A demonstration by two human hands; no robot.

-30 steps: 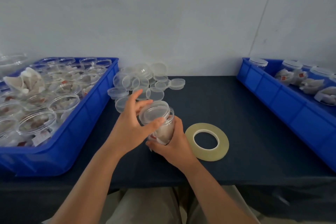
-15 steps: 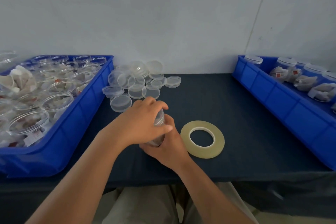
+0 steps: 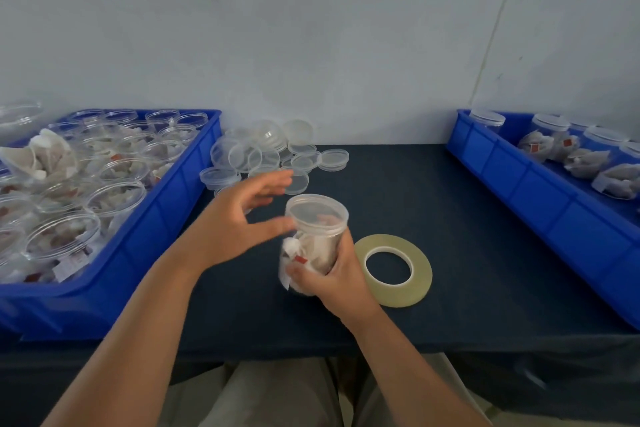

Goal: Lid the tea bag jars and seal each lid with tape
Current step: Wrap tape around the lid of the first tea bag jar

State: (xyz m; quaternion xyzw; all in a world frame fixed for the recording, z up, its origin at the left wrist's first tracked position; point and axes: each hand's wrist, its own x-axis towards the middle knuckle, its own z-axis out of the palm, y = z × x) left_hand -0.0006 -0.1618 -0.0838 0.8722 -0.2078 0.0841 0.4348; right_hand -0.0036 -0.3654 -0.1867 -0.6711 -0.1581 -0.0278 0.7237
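A clear plastic jar of tea bags (image 3: 313,246) stands at the table's middle with a clear lid (image 3: 317,211) on its top. My right hand (image 3: 337,279) wraps the jar's lower half from the right. My left hand (image 3: 239,222) hovers just left of the lid, fingers spread, its thumb tip near the lid's rim; it holds nothing. A flat roll of yellowish tape (image 3: 394,269) lies on the cloth directly right of the jar. Loose clear lids (image 3: 270,156) are piled behind the jar near the wall.
A blue bin (image 3: 162,218) on the left holds several open jars of tea bags. A second blue bin (image 3: 540,191) on the right holds several lidded jars. The table has a dark cloth (image 3: 433,204); a grey wall stands close behind.
My left hand, which covered and pressed the lid half a second ago, has lifted off to the left and opened. The lid now sits on the jar; my right hand keeps its grip.
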